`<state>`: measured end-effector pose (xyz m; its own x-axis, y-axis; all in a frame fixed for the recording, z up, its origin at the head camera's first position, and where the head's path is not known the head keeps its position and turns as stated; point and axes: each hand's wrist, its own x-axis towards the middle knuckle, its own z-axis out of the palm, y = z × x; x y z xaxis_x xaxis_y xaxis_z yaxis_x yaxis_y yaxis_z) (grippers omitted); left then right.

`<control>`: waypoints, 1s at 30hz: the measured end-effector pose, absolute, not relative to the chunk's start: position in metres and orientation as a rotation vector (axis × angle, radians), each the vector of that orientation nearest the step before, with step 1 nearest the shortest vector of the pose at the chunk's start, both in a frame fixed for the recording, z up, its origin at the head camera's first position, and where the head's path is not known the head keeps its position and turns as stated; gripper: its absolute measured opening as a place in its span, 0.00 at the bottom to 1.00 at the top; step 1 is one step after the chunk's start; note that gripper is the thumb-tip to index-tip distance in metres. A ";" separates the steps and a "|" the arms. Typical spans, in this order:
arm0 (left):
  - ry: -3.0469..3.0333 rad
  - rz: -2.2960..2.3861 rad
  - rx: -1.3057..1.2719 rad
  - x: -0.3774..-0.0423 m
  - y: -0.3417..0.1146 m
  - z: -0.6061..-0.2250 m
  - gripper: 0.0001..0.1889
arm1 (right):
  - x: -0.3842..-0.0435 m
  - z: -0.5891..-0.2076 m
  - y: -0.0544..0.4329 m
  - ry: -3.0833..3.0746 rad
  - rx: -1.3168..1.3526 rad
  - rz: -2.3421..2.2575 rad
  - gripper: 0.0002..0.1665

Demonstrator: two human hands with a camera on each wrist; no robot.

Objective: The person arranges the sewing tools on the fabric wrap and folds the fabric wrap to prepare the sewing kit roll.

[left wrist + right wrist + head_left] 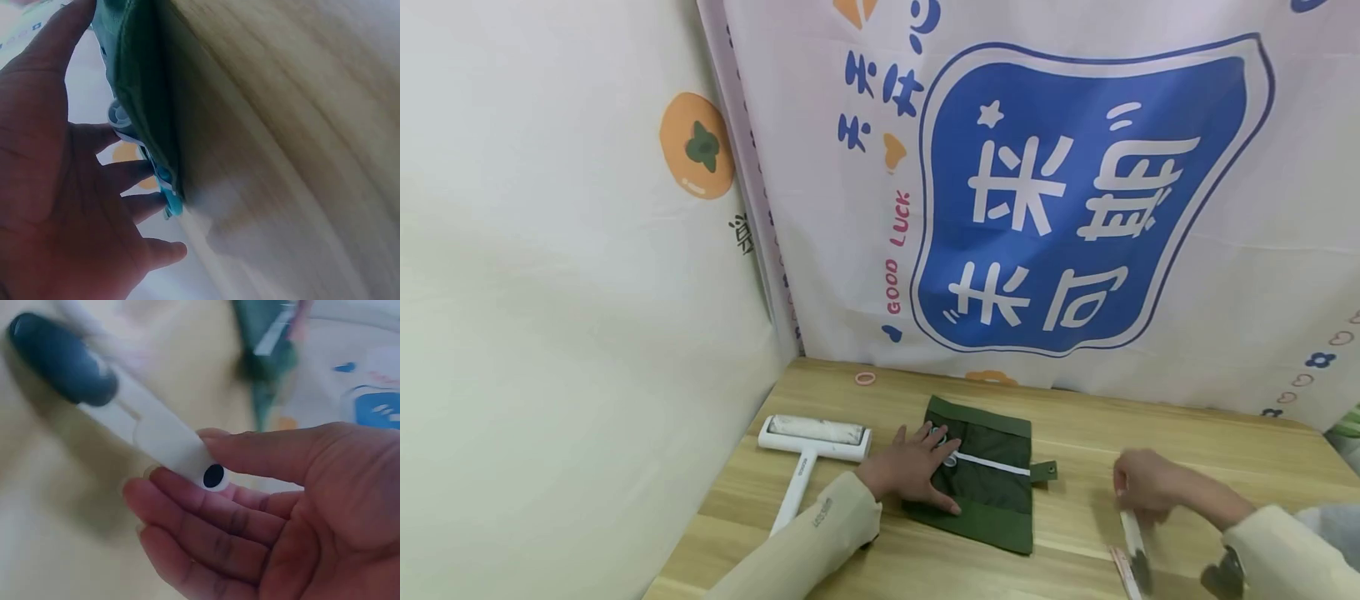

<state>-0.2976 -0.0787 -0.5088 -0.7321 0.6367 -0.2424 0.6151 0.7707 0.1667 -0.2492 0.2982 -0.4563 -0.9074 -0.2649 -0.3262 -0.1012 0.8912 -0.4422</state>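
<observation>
A dark green fabric roll pouch [985, 521] lies unrolled on the table, with a white strip across it and a snap tab on its right side. My left hand [917, 468] rests on its left part with fingers spread. Small ring-shaped ends [951, 459] show by those fingers; in the left wrist view a teal-ended item [173, 201] sticks out at the pouch's edge. To the right of the pouch, my right hand [1150, 483] pinches a slim white-handled tool [165, 434] between thumb and fingers. The tool has a dark oval end; its exact kind is unclear.
On the left of the wooden table [1075, 517] lies a white lint roller [816, 442]. A narrow pink-and-white item [1123, 571] lies near the front, below my right hand. Printed cloth [835, 250] hangs behind the table, and a pale wall [587, 292] stands at the left.
</observation>
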 end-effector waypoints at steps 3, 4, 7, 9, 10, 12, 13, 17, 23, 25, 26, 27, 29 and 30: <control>2.678 0.091 0.963 -0.298 -0.085 -0.510 0.58 | -0.272 -0.426 0.269 2.711 -0.404 -0.666 0.08; 2.679 0.084 0.964 -0.298 -0.086 -0.512 0.59 | -0.281 -0.418 0.257 2.726 -0.450 -0.697 0.07; 2.678 0.077 0.961 -0.300 -0.088 -0.515 0.60 | -0.305 -0.406 0.221 2.783 -0.508 -0.761 0.07; 2.674 0.083 0.957 -0.301 -0.086 -0.517 0.60 | -0.318 -0.411 0.199 2.823 -0.485 -0.794 0.08; 2.671 0.087 0.954 -0.301 -0.085 -0.518 0.60 | -0.325 -0.417 0.191 2.840 -0.458 -0.797 0.08; 2.669 0.083 0.950 -0.301 -0.081 -0.517 0.60 | -0.336 -0.430 0.177 2.876 -0.392 -0.814 0.09; 2.669 0.078 0.949 -0.301 -0.080 -0.516 0.60 | -0.341 -0.436 0.170 2.899 -0.355 -0.827 0.09; 2.669 0.049 0.939 -0.300 -0.077 -0.510 0.59 | -0.361 -0.455 0.155 2.960 -0.295 -0.861 0.10; 2.660 0.007 0.929 -0.297 -0.076 -0.506 0.59 | -0.373 -0.471 0.147 2.826 -0.333 -0.938 0.09; 2.663 0.003 0.929 -0.296 -0.076 -0.506 0.58 | -0.372 -0.476 0.144 2.807 -0.371 -0.926 0.10; 2.662 0.007 0.930 -0.296 -0.076 -0.506 0.57 | -0.371 -0.479 0.143 2.807 -0.390 -0.910 0.10; 2.664 0.013 0.930 -0.295 -0.076 -0.507 0.57 | -0.370 -0.482 0.143 2.808 -0.416 -0.900 0.11; 2.662 0.028 0.925 -0.295 -0.076 -0.507 0.55 | -0.367 -0.488 0.142 2.803 -0.441 -0.878 0.11; 2.660 0.036 0.923 -0.295 -0.076 -0.507 0.55 | -0.365 -0.491 0.141 2.794 -0.448 -0.867 0.12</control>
